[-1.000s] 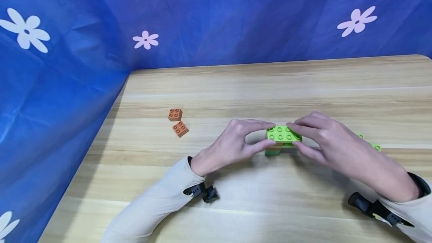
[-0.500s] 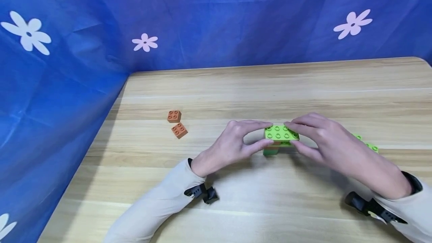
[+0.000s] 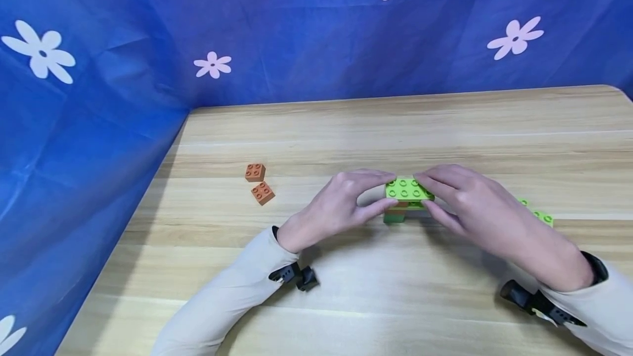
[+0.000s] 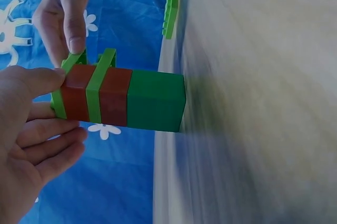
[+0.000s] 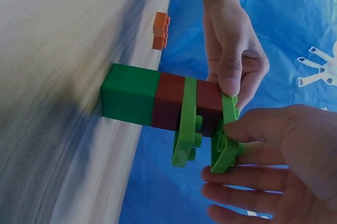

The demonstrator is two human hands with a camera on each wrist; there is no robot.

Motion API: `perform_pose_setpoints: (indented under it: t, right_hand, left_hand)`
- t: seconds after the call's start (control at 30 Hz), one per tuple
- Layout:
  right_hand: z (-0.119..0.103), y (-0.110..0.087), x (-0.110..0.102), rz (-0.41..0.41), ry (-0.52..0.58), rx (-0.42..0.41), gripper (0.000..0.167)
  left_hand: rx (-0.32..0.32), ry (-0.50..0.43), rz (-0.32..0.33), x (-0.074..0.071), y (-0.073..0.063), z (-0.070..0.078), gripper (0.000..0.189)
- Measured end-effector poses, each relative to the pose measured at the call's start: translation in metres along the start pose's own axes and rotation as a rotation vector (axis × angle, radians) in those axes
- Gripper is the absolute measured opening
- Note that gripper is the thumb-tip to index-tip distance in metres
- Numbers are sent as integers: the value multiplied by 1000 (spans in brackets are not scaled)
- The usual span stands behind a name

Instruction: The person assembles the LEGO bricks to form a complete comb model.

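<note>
A stack of toy building bricks stands on the table between the hands. Its base is a dark green block; above it come a brown brick, a lime green plate, another brown brick and a lime plate on top. Both lime plates jut out past the bricks on the right. My left hand pinches the left end of the top plate between thumb and fingers. At the plate's other end, my right hand pinches it likewise.
Two small orange-brown bricks, one just behind the other, lie on the left of the wooden table. Lime green pieces lie partly hidden behind the right forearm. Blue flowered cloth hangs behind and at the left.
The view has tilted slightly. Both hands and the stack have shifted a little toward the far side and left. Each hand keeps its grip on the top plate.
</note>
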State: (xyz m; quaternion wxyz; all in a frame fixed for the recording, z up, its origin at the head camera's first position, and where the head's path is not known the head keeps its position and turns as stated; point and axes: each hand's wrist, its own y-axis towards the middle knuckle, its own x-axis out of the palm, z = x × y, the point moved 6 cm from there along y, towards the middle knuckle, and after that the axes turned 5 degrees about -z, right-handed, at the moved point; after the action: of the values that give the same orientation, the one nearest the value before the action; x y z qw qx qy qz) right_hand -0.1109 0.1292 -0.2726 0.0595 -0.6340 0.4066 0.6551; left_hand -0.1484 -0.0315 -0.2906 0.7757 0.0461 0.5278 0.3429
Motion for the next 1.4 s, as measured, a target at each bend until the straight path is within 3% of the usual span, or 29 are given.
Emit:
perform_pose_setpoints:
  t: [0.23,0.63,1.4]
  right_hand:
    - [-1,-2,4,6,-34,-13,63]
    - [-2,-7,13,-73,-101,33,63]
    - [-4,-4,9,8,-92,-18,58]
  left_hand:
    - [16,82,-8,-1,-1,1,35]
    - [43,153,-13,-2,-2,5,36]
    - [32,190,-20,-4,-2,8,36]
